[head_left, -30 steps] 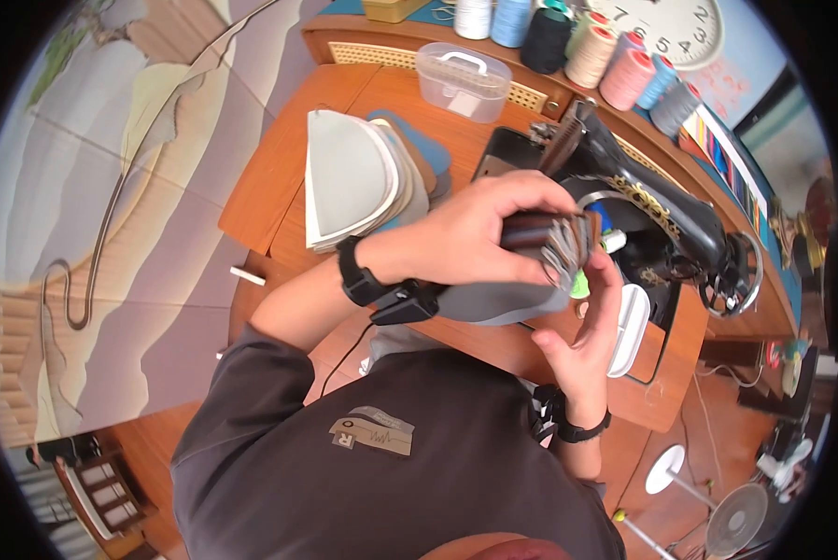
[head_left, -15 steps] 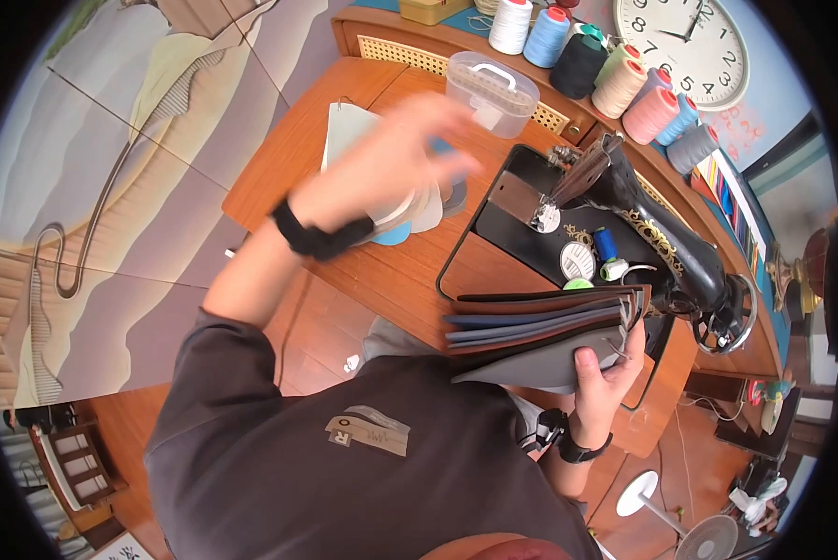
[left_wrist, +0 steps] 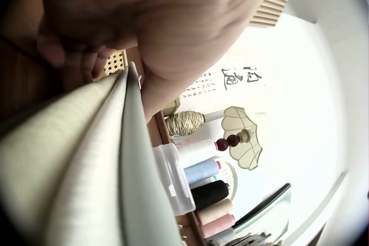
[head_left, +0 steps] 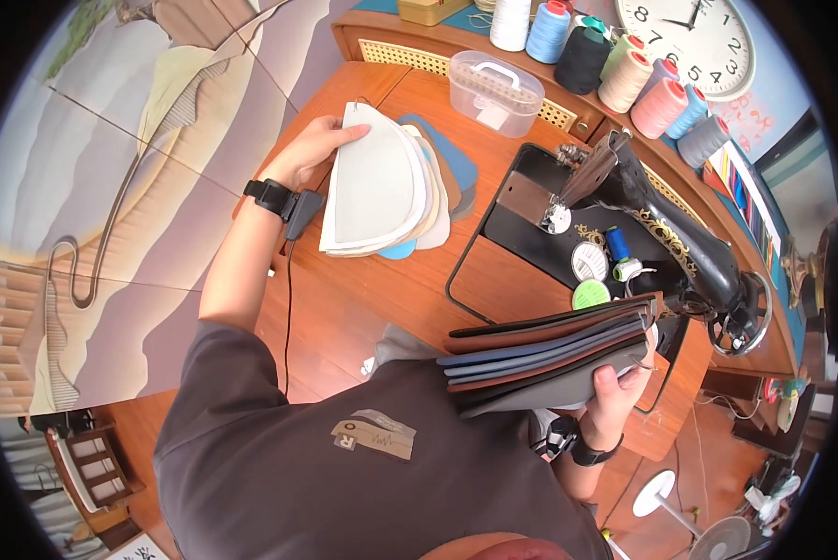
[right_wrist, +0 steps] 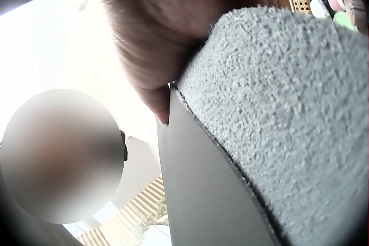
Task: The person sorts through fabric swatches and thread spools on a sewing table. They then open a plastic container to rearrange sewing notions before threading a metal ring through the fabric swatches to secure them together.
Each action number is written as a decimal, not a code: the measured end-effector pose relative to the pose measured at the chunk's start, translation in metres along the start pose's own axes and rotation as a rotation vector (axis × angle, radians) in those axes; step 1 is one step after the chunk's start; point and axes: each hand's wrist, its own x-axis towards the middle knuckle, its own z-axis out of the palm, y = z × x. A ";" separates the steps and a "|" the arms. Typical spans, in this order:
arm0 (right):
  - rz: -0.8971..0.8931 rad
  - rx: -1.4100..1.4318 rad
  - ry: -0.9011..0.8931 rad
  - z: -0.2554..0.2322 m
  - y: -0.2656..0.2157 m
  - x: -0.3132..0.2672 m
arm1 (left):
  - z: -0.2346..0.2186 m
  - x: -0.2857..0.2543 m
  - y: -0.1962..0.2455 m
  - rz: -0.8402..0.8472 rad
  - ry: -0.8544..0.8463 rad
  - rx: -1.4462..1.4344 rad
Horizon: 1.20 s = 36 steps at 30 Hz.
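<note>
A fanned stack of pale material swatches (head_left: 374, 187), whites and creams over tan and blue ones, lies on the wooden table. My left hand (head_left: 314, 149) pinches its top corner, thumb above and fingers beneath. In the left wrist view the pale swatches (left_wrist: 86, 159) spread apart at their edges. My right hand (head_left: 615, 397) grips a bundle of dark swatches (head_left: 549, 359), black, brown, navy and grey, near my chest, with the thumb on the grey one. The right wrist view shows a smooth grey swatch face (right_wrist: 202, 171) beside a fuzzy light-grey backing (right_wrist: 288, 107).
A black sewing machine (head_left: 671, 224) stands at the right, with a blue thread spool (head_left: 618, 245) and a green round case (head_left: 591, 295) on its bed. Behind are a clear plastic box (head_left: 495, 93), several thread cones (head_left: 582, 61) and a wall clock (head_left: 690, 42).
My left hand has let go of the dark bundle, swung left and taken hold of the pale stack's corner. The dark bundle, now fanned, stays in my right hand.
</note>
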 end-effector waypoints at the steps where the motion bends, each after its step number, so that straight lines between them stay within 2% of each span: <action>1: -0.002 -0.013 0.006 0.000 0.001 -0.001 | 0.006 -0.007 0.008 -0.017 -0.027 -0.024; 5: -0.008 -0.032 0.030 -0.002 0.008 -0.004 | 0.009 -0.015 0.022 -0.019 -0.104 -0.205; 10: 0.017 0.001 0.030 -0.004 0.007 -0.003 | 0.025 -0.035 0.032 0.122 0.030 -0.421; 15: 0.000 0.030 0.026 -0.003 0.009 0.000 | -0.023 -0.043 0.030 0.119 0.029 -0.645; 18: 0.007 0.042 0.021 -0.008 0.013 -0.003 | -0.051 -0.053 0.049 -0.037 -0.198 -0.736; 19: 0.015 0.052 0.016 -0.009 0.013 -0.003 | -0.054 -0.051 0.049 -0.092 -0.218 -0.713; 22: 0.041 0.077 0.001 -0.011 0.014 -0.005 | -0.056 -0.017 0.010 -0.270 -0.040 -0.423; 23: 0.047 0.081 -0.003 -0.012 0.014 -0.005 | -0.056 -0.004 -0.010 -0.209 0.022 -0.218; 26: 0.012 0.052 -0.006 -0.009 0.014 -0.005 | -0.041 -0.011 0.021 -0.180 0.003 -0.079; 27: -0.008 0.034 -0.004 -0.007 0.013 -0.005 | -0.040 -0.006 0.025 -0.114 -0.012 0.032; 30: 0.006 0.088 0.037 -0.003 0.012 -0.007 | -0.027 0.004 0.037 0.125 0.162 0.905; 31: 0.001 0.075 0.033 -0.004 0.013 -0.007 | -0.020 0.005 0.041 0.262 0.158 1.028; 33: -0.008 0.046 0.027 -0.006 0.013 -0.007 | -0.002 0.005 0.048 0.544 0.146 1.264; 36: 0.005 0.002 -0.007 -0.008 0.010 -0.008 | 0.033 0.005 0.065 0.501 -0.035 1.147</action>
